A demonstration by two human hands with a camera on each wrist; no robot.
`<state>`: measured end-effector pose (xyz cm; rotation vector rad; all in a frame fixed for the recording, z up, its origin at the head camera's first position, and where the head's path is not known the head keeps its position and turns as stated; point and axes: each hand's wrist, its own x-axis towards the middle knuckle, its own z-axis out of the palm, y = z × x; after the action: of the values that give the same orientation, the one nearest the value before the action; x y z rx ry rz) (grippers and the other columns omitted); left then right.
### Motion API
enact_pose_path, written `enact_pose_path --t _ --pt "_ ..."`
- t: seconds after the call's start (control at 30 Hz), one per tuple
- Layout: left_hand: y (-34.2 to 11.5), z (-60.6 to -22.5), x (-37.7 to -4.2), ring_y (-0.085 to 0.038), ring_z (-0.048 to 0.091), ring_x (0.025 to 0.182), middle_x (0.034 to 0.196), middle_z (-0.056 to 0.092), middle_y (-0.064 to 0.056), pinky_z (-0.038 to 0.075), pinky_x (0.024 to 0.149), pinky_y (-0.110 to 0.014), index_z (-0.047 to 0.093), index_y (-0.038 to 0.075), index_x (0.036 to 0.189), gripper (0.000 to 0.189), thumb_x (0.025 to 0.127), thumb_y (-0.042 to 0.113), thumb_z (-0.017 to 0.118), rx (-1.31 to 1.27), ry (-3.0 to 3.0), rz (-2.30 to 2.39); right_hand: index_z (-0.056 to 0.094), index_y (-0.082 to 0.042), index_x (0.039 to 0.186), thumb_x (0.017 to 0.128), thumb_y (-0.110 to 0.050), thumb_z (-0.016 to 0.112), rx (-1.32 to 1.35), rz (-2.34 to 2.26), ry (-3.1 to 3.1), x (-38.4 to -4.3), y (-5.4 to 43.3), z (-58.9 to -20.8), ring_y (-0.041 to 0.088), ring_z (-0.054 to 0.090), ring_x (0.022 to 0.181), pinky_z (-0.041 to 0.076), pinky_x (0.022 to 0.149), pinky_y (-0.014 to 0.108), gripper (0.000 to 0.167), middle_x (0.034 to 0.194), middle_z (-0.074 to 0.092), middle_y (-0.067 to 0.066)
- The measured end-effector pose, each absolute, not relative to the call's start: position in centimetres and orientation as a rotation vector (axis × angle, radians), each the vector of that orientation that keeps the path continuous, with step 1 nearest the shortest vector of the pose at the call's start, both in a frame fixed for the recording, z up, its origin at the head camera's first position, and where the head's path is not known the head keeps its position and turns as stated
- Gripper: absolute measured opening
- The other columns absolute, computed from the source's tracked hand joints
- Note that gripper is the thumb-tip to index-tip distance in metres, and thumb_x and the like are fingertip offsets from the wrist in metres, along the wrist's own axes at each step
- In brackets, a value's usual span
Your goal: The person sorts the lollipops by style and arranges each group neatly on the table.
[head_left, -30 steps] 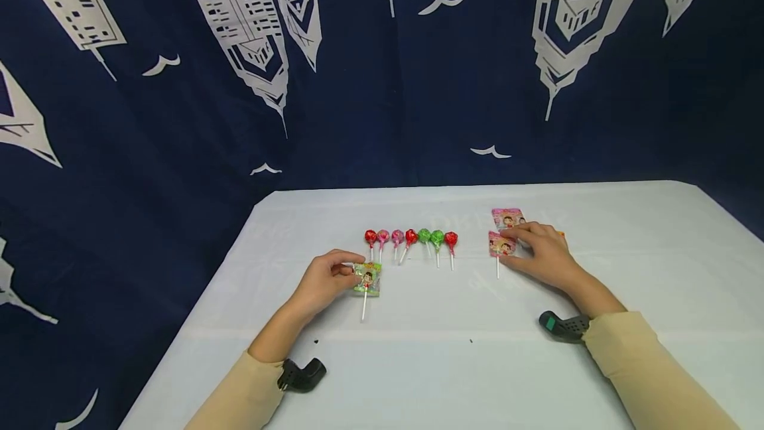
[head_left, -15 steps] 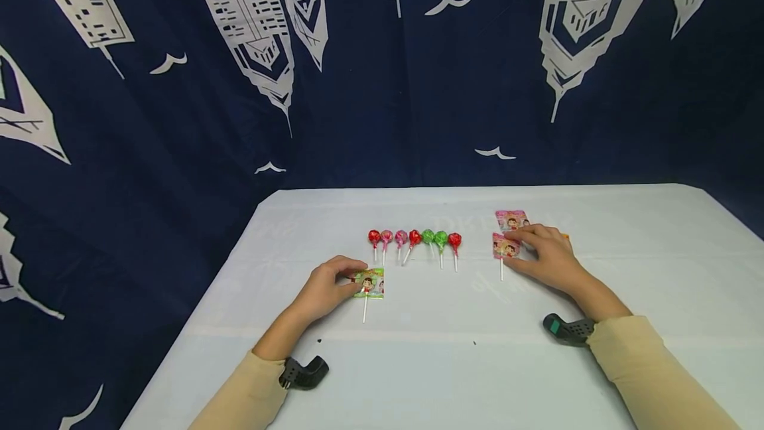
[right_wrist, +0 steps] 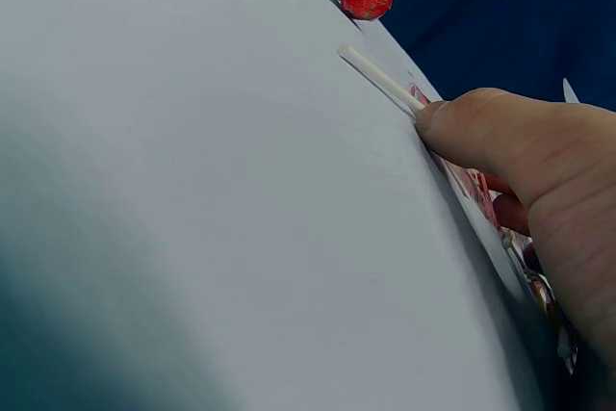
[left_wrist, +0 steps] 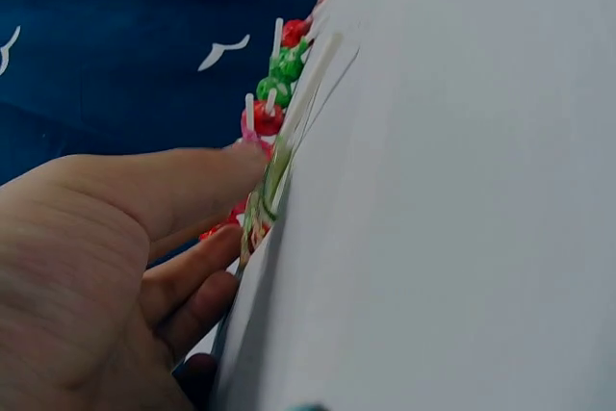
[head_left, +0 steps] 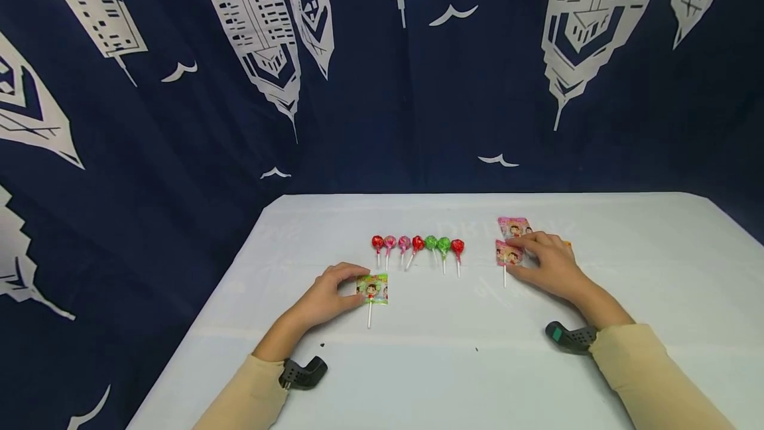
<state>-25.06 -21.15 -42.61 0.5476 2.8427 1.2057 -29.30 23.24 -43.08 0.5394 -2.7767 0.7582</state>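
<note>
My left hand (head_left: 328, 294) holds a flat lollipop in a green wrapper (head_left: 373, 289) by its left side, thumb and fingertips at the wrapper's edges. Its white stick points toward me. In the left wrist view, the thumb and fingers lie at either side of the green wrapper (left_wrist: 267, 190). At the right, my right hand (head_left: 552, 267) holds a flat lollipop in a pink wrapper (head_left: 507, 253), its stick also pointing toward me. The right thumb lies by the white stick (right_wrist: 380, 74) in the right wrist view. Another pink wrapper (head_left: 514, 227) lies just behind, partly covered by the fingers.
Between the hands, a row of round lollipops in red, pink and green (head_left: 418, 243) lies on the white table (head_left: 430, 377). A bit of yellow-orange (head_left: 568, 244) shows behind the right hand. A dark blue curtain (head_left: 370, 131) hangs behind the table.
The left hand's thumb has shifted to the lower edge of the green wrapper, which now lies flatter and straighter. The right hand stays at the pink lollipop. The head view has shifted slightly.
</note>
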Motion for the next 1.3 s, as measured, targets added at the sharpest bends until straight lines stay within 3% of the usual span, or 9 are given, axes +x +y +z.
enact_pose_path --t 0.1,0.53,1.03,1.3 --pt "-21.46 -42.57 -25.07 -0.027 0.045 0.137 0.138 0.06 -0.001 0.019 0.115 -0.068 0.065 0.018 0.132 0.05 0.084 0.017 0.079 0.599 2.817 1.162 0.06 -0.007 0.135 0.086 -0.033 0.075 0.541 0.756 -2.776 -29.16 23.26 -43.15 0.043 0.04 0.121 0.025 0.101 0.064 0.057 0.13 0.054 0.021" --pt "-22.08 -42.36 -24.87 -0.027 0.043 0.139 0.141 0.057 -0.001 0.028 0.115 -0.058 0.063 0.015 0.135 0.055 0.082 0.016 0.081 0.649 2.82 1.087 0.057 -0.003 0.137 0.086 -0.033 0.075 0.529 0.748 -2.796 -29.34 22.67 -42.7 0.042 0.038 0.118 0.025 0.1 0.063 0.062 0.13 0.049 0.022" --pt "-21.75 -42.58 -25.01 -0.029 0.043 0.139 0.142 0.057 -0.002 0.027 0.114 -0.061 0.062 0.014 0.136 0.056 0.083 0.017 0.081 0.706 2.833 1.056 0.067 -0.006 0.12 0.081 -0.029 0.08 0.543 0.695 -2.715 -29.1 23.11 -43.03 0.043 0.041 0.117 0.024 0.094 0.062 0.047 0.12 0.058 0.018" --pt "-21.77 -42.49 -24.95 -0.029 0.044 0.139 0.141 0.057 -0.002 0.026 0.114 -0.063 0.062 0.014 0.135 0.055 0.083 0.016 0.081 0.702 2.824 1.072 0.069 -0.006 0.115 0.08 -0.027 0.081 0.561 0.76 -2.69 -29.02 23.02 -43.31 0.042 0.043 0.116 0.024 0.099 0.066 0.043 0.118 0.06 0.017"
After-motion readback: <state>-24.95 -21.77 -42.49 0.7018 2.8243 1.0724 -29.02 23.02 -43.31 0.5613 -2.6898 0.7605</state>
